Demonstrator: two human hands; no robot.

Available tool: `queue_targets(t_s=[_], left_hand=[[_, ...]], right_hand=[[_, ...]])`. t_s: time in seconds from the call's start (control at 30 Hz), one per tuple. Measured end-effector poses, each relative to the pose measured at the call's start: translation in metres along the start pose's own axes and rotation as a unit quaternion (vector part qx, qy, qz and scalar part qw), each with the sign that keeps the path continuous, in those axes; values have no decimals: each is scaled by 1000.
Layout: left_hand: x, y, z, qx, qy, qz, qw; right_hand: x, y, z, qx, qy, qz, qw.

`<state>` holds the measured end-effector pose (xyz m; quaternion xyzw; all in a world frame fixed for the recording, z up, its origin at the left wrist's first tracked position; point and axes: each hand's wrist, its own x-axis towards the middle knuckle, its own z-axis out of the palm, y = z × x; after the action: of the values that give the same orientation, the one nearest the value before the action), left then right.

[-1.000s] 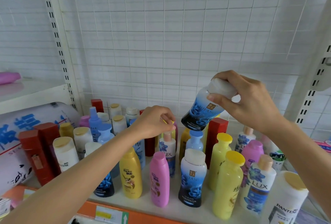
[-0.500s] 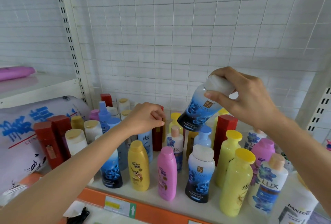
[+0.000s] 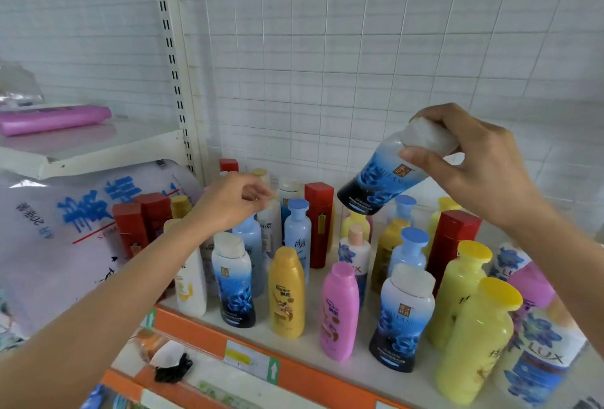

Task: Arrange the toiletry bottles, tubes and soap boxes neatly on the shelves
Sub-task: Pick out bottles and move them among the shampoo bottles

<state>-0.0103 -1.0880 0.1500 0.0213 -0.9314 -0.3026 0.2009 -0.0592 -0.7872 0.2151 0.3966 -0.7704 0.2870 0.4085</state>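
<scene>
Head view: right hand (image 3: 480,170) grips blue bottle (image 3: 380,180).

Bright, even light; edges warped, perhaps blurred.

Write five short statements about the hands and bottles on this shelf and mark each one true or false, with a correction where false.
1. The right hand holds a blue-and-white bottle by its cap, tilted, above the shelf. True.
2. That lifted bottle stands on the shelf board. False: it is in the air, clear of the other bottles.
3. The left hand has a grip on the pink bottle. False: it is over the bottles further back, and the pink bottle stands untouched.
4. Two matching blue-and-white bottles stand in the front row. True.
5. The red boxes lie flat. False: they stand upright.
</scene>
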Motion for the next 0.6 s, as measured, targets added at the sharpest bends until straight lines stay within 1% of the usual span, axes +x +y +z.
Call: queue_targets(t_s=[0.17, 0.37, 0.6], left_hand=[[2, -8, -13, 7, 21, -14, 1000], [-6, -28, -37, 12, 54, -46, 997], [-21, -48, -49, 39, 57, -58, 996]], right_hand=[[6, -9, 16, 30, 18, 11, 999], [14, -26, 43, 60, 0, 0, 998], [24, -40, 55, 71, -9, 1, 997]])
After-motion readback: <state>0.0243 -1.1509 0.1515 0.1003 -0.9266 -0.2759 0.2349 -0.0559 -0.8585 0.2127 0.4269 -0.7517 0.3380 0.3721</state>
